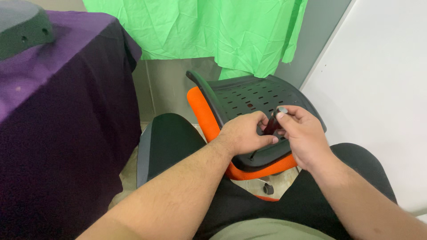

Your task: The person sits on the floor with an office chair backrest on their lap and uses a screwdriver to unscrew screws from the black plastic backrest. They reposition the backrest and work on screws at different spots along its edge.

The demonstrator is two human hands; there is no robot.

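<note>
- The left hand (pixel 243 133) and right hand (pixel 301 132) meet just right of the frame's centre, both pinching a small dark object (pixel 271 124).
- Each grip is closed on that object; what it is, I cannot tell, as the fingers hide most of it.
- Behind the hands, at 12 o'clock, stands an orange and black chair (pixel 249 95).
- A green cloth (pixel 213 26) hangs at 12 o'clock.
- A purple-draped surface (pixel 66 111) sits at 9 o'clock.
- A white wall (pixel 382 80) fills 3 o'clock.

Chair back (pixel 262 95) just beyond hands, draped table (pixel 66 111) left
</note>
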